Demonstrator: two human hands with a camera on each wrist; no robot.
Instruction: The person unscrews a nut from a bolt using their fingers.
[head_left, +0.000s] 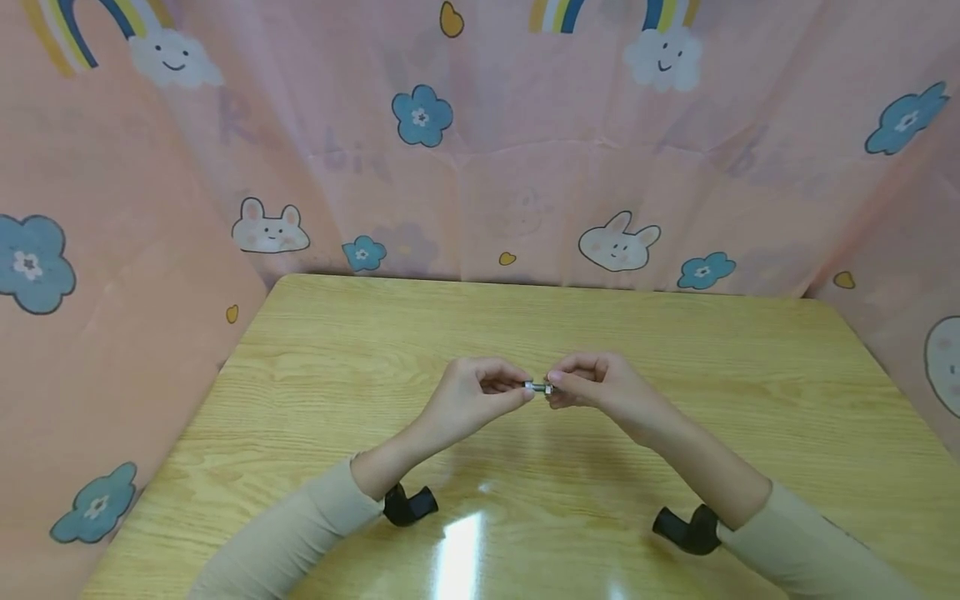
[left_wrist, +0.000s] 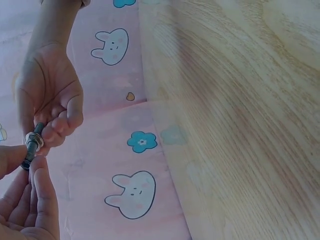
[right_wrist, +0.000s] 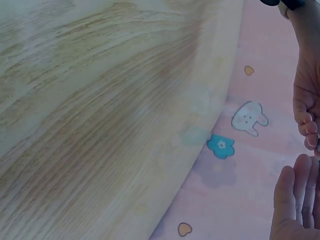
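Above the middle of the table, a small metal bolt (head_left: 537, 387) is held lengthwise between the two hands. My left hand (head_left: 472, 400) pinches its head end between thumb and fingers. A hex nut (left_wrist: 34, 139) sits around the bolt's shank, part way along, with the threaded end showing beyond it in the left wrist view. My right hand (head_left: 603, 392) comes from the other side and pinches at the nut with thumb and fingertips. In the right wrist view the right hand (right_wrist: 296, 202) and left hand (right_wrist: 307, 95) meet at the frame's edge, where the bolt is barely visible.
The wood-grain table (head_left: 337, 333) lies under both hands, with a glossy light reflection near its front. A pink patterned cloth (head_left: 510, 167) hangs behind and along the sides. Black wrist devices (head_left: 410, 505) stick out from both sleeves.
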